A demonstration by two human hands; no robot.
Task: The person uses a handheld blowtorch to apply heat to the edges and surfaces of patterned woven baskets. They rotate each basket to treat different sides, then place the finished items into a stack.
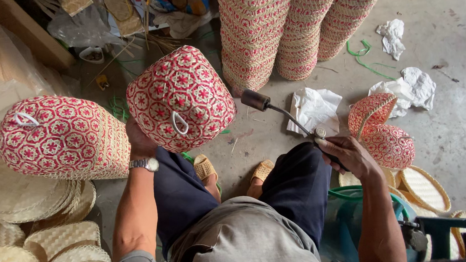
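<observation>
- At the lower left of the frame, flat woven lids [7, 221] of pale straw lie overlapped in a loose heap, within reach of the seated person.
- Above them, at the left, a red-and-straw woven basket [62, 138] lies on its side on that heap, its white loop handle facing upward.
- Left of centre, the left hand [139, 141], with a wristwatch below it, holds a second red patterned basket [180, 99]. The fingers are hidden behind its wall, so I cannot tell exactly how they clasp it. It is raised off the floor and tilted, apparently so that its side faces the torch.
- In the upper middle, tall stacks of nested baskets [286, 27] lean together on the concrete floor [465, 118].
- Just right of centre, the right hand [349, 158] is wrapped tight round the handle of a gas torch [281, 113]. Its dark nozzle points toward the held basket and sits just beside it, not touching.
- Crumpled white papers [314, 108] lie on the floor beneath the torch's tube.
- At the right, a red hinged woven case [383, 133] sits open beside more straw lids.
</observation>
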